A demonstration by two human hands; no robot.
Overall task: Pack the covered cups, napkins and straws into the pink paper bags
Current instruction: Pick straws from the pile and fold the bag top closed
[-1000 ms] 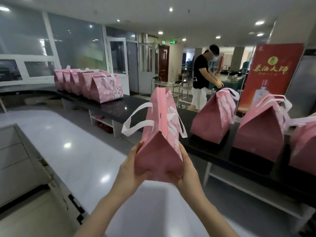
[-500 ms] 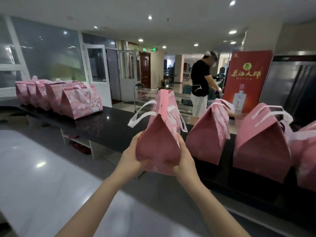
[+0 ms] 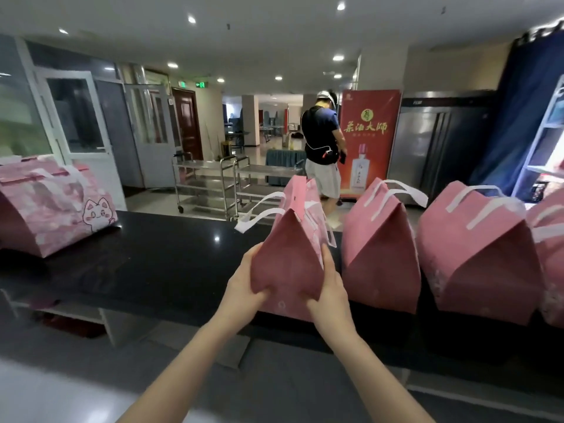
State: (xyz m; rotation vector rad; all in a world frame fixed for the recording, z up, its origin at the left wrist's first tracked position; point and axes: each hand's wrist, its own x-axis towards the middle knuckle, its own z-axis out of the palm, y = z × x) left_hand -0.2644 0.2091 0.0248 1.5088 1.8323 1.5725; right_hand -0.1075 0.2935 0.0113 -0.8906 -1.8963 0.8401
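I hold a closed pink paper bag point(image 3: 288, 261) with white ribbon handles between both hands, its base at the near edge of the black counter point(image 3: 158, 264). My left hand point(image 3: 244, 282) grips its lower left side and my right hand point(image 3: 328, 285) its lower right side. To its right a second closed pink bag point(image 3: 378, 248) stands on the counter, then a third point(image 3: 479, 257), and a fourth point(image 3: 549, 257) is cut off by the frame edge. More pink bags with a cat print point(image 3: 52, 209) stand at the far left. No cups, napkins or straws show.
Behind the counter a person point(image 3: 323, 151) in a dark shirt walks away beside a red banner point(image 3: 367, 141). Steel trolleys point(image 3: 213, 184) stand beyond the counter. A shelf point(image 3: 73, 315) runs under the counter at left. A blue rack point(image 3: 546, 148) is at the far right.
I have come closer to the counter and carried the held bag up to its near edge, beside the row of bags. The person behind has turned away.
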